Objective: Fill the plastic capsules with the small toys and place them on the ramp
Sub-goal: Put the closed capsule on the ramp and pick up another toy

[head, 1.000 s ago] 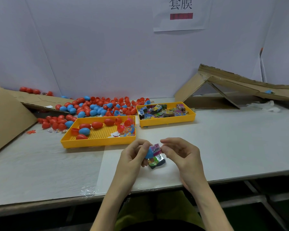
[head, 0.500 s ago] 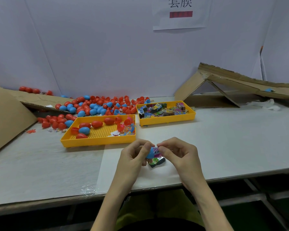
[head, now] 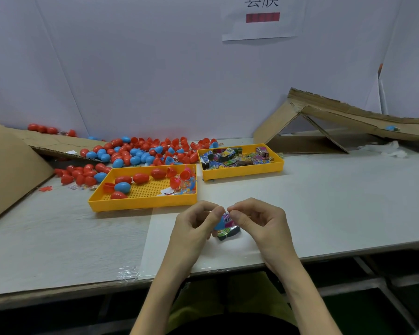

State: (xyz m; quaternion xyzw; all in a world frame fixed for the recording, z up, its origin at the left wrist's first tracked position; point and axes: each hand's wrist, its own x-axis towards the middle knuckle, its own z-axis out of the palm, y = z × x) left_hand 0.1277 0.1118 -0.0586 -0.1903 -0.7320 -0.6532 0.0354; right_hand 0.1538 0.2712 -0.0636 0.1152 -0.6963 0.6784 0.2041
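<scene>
Mostly hidden behind the thumb, a smooth blue plastic capsule half [head: 219, 223] sits gripped in the left hand [head: 194, 228], low over the pale tabletop [head: 324, 201]. The right hand [head: 257, 221] pinches a glossy, crinkled printed toy packet [head: 228, 220] at its mouth (how far in, I cannot tell). The creased brown cardboard ramp [head: 336, 117] stands well apart.

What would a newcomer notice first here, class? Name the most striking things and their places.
A heap of red and blue capsules sprawls across the back left of the table, behind a yellow tray. Near the front edge the left hand holds a blue capsule half while the right hand pinches a bright toy packet against it. A cardboard ramp stands back right.
</scene>
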